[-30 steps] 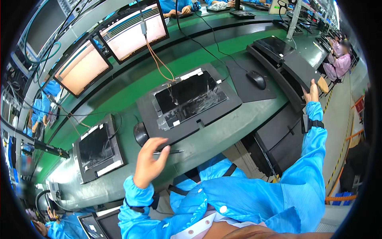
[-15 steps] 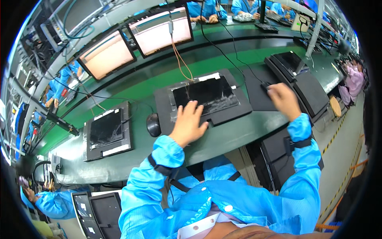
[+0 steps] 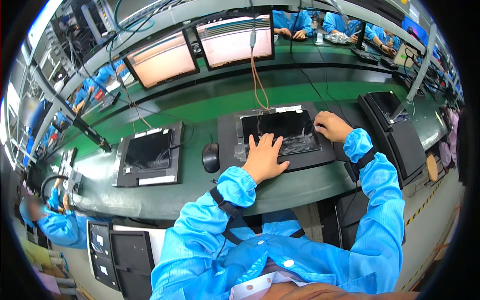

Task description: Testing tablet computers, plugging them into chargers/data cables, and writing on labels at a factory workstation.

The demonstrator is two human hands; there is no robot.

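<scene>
A black display panel (image 3: pixel 280 131) with crinkled clear film along its lower side lies on a dark foam board (image 3: pixel 230 125) in front of me. My left hand (image 3: pixel 265 159) rests with spread fingers on the panel's near edge. At the panel's right edge is my right hand (image 3: pixel 332 126), its fingers bent and pinched together. Whatever those fingertips hold, if anything, is hidden. Orange-brown wires (image 3: pixel 259 85) drop from a grey connector to the panel's far edge.
Left of the board sit a black mouse (image 3: pixel 211 157) and a second panel (image 3: pixel 148 151) on its own board. Two lit monitors (image 3: pixel 235 42) stand behind. Stacked black trays (image 3: pixel 400 135) are at the right. People in blue work across the bench.
My right hand has moved left from beside the dark mat to the panel's right edge, and its fingers have closed. The left hand stays on the panel. The view has shifted.
</scene>
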